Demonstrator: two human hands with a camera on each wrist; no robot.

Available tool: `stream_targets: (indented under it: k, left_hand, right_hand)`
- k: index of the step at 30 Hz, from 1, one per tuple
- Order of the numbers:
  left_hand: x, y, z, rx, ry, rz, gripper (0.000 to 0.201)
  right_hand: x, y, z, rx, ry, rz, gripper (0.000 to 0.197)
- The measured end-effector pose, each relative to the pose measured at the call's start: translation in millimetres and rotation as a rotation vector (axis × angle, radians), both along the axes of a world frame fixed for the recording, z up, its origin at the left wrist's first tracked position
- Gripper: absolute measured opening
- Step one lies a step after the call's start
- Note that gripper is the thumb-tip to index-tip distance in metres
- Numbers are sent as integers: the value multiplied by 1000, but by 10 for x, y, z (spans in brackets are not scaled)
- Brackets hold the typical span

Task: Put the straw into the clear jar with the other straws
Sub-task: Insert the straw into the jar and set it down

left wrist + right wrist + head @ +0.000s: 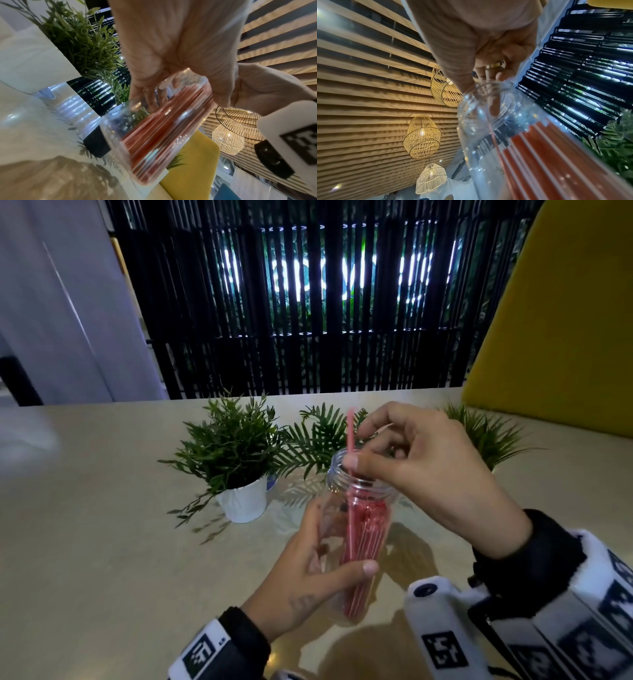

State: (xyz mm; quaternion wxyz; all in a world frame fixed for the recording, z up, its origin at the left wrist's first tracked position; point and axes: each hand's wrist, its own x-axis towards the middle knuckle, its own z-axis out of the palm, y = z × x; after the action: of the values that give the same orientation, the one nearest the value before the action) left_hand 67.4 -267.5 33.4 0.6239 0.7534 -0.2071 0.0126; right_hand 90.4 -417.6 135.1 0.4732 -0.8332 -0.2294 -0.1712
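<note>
Beige table (102, 508). Leafy plant in white pot (244, 501) stands on it, fern-like plant (318, 440) just beside, third plant (493, 436) near yellow chair back (561, 320). Black slatted screen (308, 302) behind table. Wicker pendant lamps (422, 136) hang against wooden slatted wall (359, 94).

Surface: beige table (102, 542), glossy.
Standing on it: leafy plant (229, 446) in a white pot (244, 503); two more plants (322, 436) (486, 436) behind.
</note>
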Motion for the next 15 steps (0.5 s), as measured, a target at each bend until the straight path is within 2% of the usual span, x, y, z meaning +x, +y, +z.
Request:
stream_targets:
  k: [9,12,15]
  left_hand:
    - [-12,58,16,-31,8,20,81]
    - [-22,78,1,-39,8,38,81]
    - [-30,108,-33,-68,5,60,77]
  right_hand:
    - [-84,-73,95,63,-96,-51,24]
    - [-159,-113,-77,166,-113,-51,26]
    - [-254,-63,-443,285,-31,-53,36]
